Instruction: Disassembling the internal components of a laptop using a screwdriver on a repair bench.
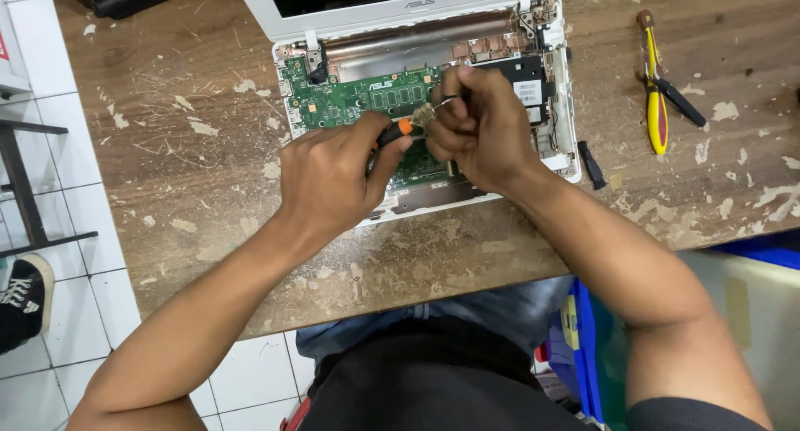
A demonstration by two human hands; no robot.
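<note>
Green circuit board (367,98) lies exposed inside a white laptop (421,106) whose bottom cover is off, resting on a worn wooden desk (208,148) with flaking paint. The left hand (329,177) is curled around the black-and-orange handle of a small screwdriver (393,133), fingers (379,160) closed snugly on it, the tool pointing toward the centre of the board. The right hand (479,127) is bunched just beside it, fingertips pinched tightly together on a small metallic part (425,112) held above the board; whether that part is a bracket, a clip or a connector cannot be told. Both hands hover close together over the middle of the open laptop, nearly touching.

The step appears to be fine work on a fitting over the board. It is best done by keeping the screwdriver tip squarely seated, applying light pressure, and steadying the wrists against the laptop's edge so the tip cannot skid onto the board. A pair of yellow-handled pliers (658,85) lies well apart at the right, and a small black strip (592,164) rests just beside the laptop's right edge.
</note>
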